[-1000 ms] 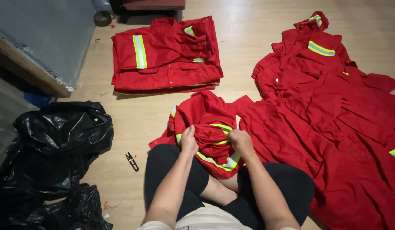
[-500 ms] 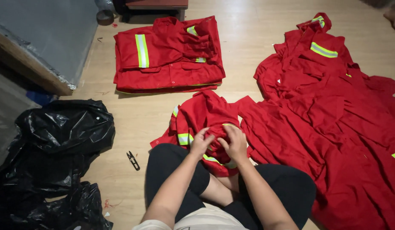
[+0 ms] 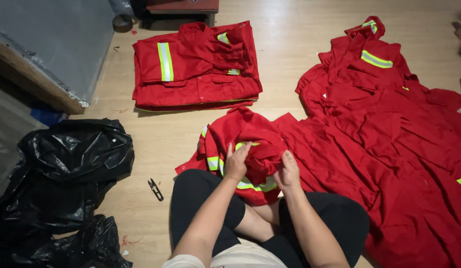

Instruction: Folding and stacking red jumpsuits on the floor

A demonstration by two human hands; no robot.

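Note:
I sit cross-legged on a wooden floor with a crumpled red work garment (image 3: 240, 134) with yellow-and-silver reflective stripes on my lap. My left hand (image 3: 236, 161) grips a bunched fold of it on the left. My right hand (image 3: 288, 171) clutches the same bundle on the right, fingers curled into the fabric. A small pair of black thread snips (image 3: 155, 189) lies on the floor left of my knee, apart from both hands.
A folded stack of red garments (image 3: 195, 67) lies ahead. A large loose heap of red garments (image 3: 389, 129) covers the floor at right. Black plastic bags (image 3: 61, 178) sit at left. A grey board (image 3: 51, 44) leans at far left.
Both hands have drawn closer together and bunched the red fabric into a tighter bundle on my lap. The stack, heap and snips have not moved.

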